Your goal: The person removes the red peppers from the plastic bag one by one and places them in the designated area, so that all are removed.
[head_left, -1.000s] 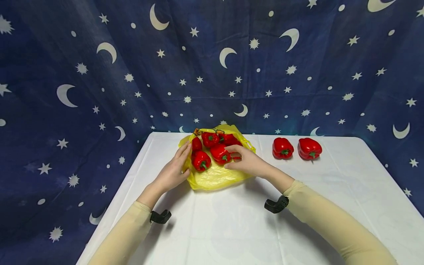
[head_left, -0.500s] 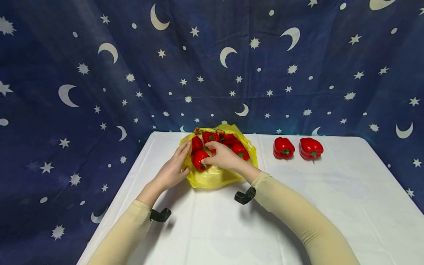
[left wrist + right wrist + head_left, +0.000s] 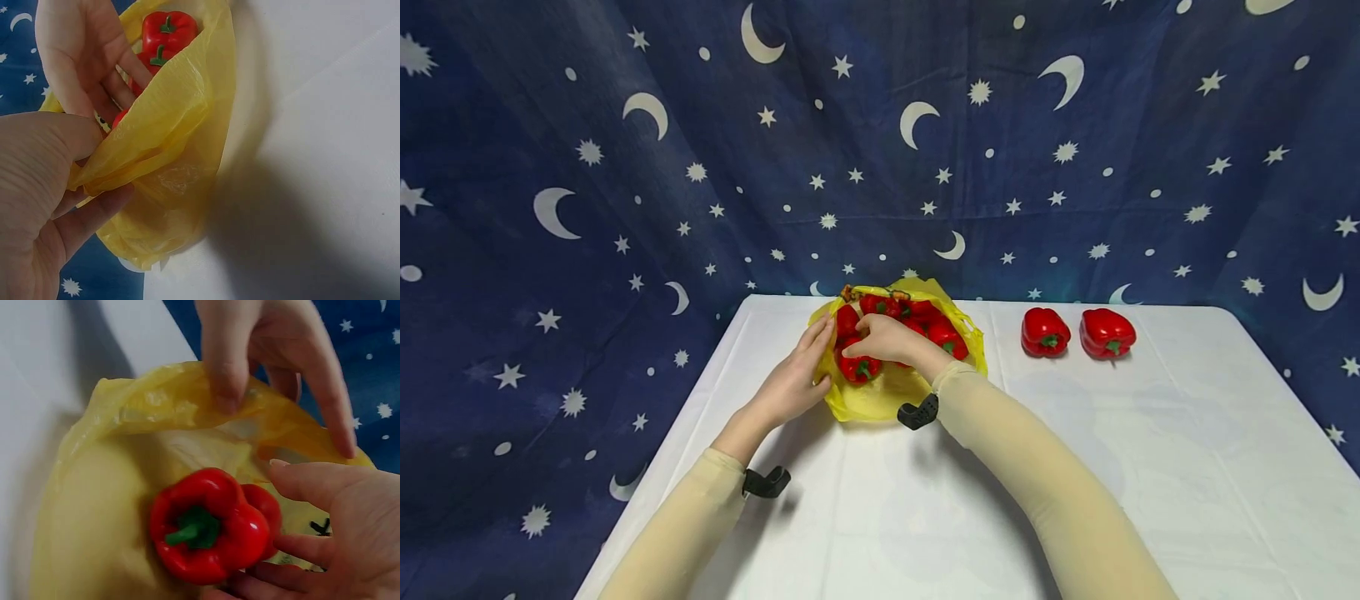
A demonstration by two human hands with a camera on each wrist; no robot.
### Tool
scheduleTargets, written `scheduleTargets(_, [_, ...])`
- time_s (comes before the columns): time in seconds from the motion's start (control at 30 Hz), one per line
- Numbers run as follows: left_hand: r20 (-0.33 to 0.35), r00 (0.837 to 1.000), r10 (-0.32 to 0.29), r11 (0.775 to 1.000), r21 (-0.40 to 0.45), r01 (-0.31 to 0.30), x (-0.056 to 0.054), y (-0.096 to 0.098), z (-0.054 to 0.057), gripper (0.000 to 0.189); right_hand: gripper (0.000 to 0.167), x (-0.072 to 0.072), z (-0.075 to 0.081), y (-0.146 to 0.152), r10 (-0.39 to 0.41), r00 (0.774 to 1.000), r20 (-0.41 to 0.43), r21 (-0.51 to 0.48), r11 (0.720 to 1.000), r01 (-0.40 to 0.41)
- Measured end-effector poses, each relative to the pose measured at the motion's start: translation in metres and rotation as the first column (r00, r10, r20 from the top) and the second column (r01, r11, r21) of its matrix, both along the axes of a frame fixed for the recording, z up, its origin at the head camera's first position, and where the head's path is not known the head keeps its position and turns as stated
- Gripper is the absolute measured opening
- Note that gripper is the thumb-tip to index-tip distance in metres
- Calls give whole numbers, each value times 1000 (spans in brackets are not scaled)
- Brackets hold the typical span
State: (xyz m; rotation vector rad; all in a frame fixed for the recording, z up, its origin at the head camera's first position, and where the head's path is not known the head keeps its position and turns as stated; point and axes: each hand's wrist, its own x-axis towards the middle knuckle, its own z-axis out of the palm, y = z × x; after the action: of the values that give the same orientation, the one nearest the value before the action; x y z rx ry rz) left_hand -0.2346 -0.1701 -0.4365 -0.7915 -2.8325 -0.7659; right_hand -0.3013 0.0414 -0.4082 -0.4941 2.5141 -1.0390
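Note:
A yellow plastic bag [image 3: 857, 407] lies on its side with its mouth toward me, several red bell peppers [image 3: 946, 335] inside. My left hand [image 3: 786, 387] is at the bag's left edge. In the left wrist view, its thumb and fingers pinch the folded plastic rim [image 3: 150, 131]. Reaching into the mouth, my right hand [image 3: 895, 340] is over the front-left bell pepper [image 3: 859, 371]. The right wrist view shows its fingers extended beside that bell pepper [image 3: 212, 528], the thumb held apart from it. Another bell pepper is partly hidden behind.
Two more red bell peppers [image 3: 1045, 333] [image 3: 1107, 333] stand on the white tablecloth [image 3: 1150, 442], right of the bag. A dark blue curtain [image 3: 880, 150] with moons and stars hangs behind and to the left of the table.
My right hand has moved left across the bag's mouth, from the bell peppers on the right to the front-left one. My left hand stays at the bag's edge.

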Motion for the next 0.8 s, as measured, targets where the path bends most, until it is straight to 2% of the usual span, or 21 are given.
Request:
scheduleTargets(0.2, [3, 1000, -1, 1000, -3, 1, 1, -1, 0, 92, 66, 3, -9, -15, 18, 999, -33, 69, 997, -16])
scheduleTargets(0.37, [-1, 1000, -7, 1000, -7, 7, 0, -2, 1, 91, 65, 4, -14, -17, 76, 994, -80, 91, 993, -69])
scheduleTargets(0.63, [6, 1000, -7, 1000, -14, 7, -1, -3, 3, 91, 69, 3, -10, -6, 168, 985, 42, 9, 986, -169])
scheduleTargets(0.8, [11, 1000, -6, 1000, -17, 6, 0, -3, 3, 92, 72, 4, -11, -3, 155, 976, 154, -49, 988, -149])
